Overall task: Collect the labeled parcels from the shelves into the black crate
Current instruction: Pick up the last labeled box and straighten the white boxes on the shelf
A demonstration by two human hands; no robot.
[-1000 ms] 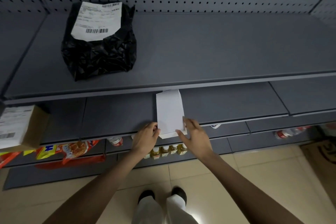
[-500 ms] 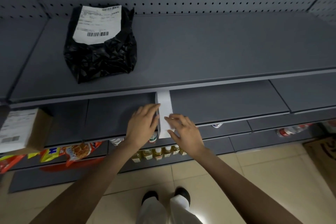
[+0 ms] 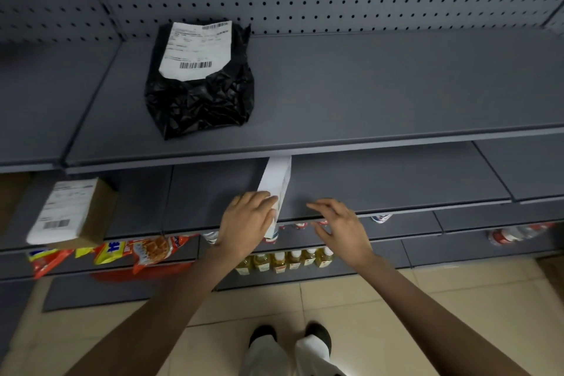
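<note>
Head view: a white parcel (image 3: 277,183) stands on edge on the second shelf (image 3: 396,180), its top hidden under the upper shelf (image 3: 366,94). Left hand (image 3: 247,223) holds its near end, fingers curled over it. Right hand (image 3: 341,227) hovers just beside it, fingers loose, holding nothing. A black bagged parcel (image 3: 201,91) lies above; a labeled cardboard box (image 3: 73,212) sits left.

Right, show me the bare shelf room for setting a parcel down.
Widest patch: top shelf, right of the black bag parcel. Second shelf is bare right of the white box the left hand holds. The lower tiers are crowded: snack packets, bottles.
</note>
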